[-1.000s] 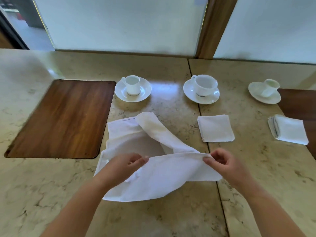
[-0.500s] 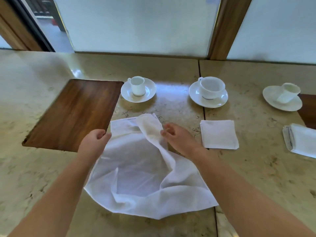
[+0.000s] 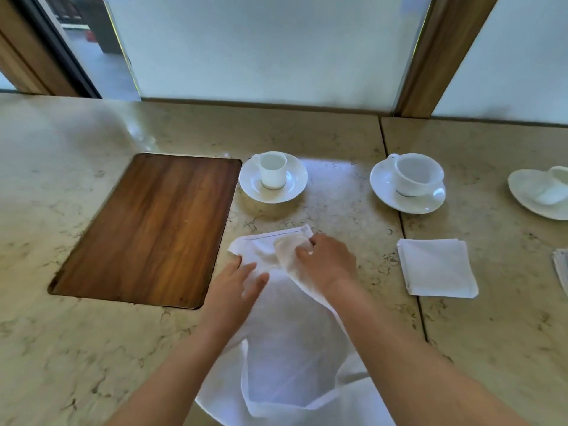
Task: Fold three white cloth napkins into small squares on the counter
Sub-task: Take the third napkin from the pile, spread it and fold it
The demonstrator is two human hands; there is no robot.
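Observation:
A large white napkin (image 3: 285, 348) lies loosely spread and rumpled on the marble counter (image 3: 92, 348), its near part running under my arms. My left hand (image 3: 238, 279) rests flat on its far left part, fingers spread near the corner. My right hand (image 3: 325, 259) pinches a folded-over flap of the same napkin at its far edge. A folded white square napkin (image 3: 438, 267) lies to the right. The edge of another folded napkin (image 3: 561, 269) shows at the right border.
A dark wooden inset panel (image 3: 150, 229) lies to the left. Behind the napkin stand a small cup on a saucer (image 3: 273, 176), a wider cup on a saucer (image 3: 408, 182) and a third saucer with a tipped cup (image 3: 541, 192). A frosted window runs along the back.
Both hands have carried the napkin's near edge away from me to its far edge, then come closer together there. The left hand has flattened onto the cloth. The camera has swung left.

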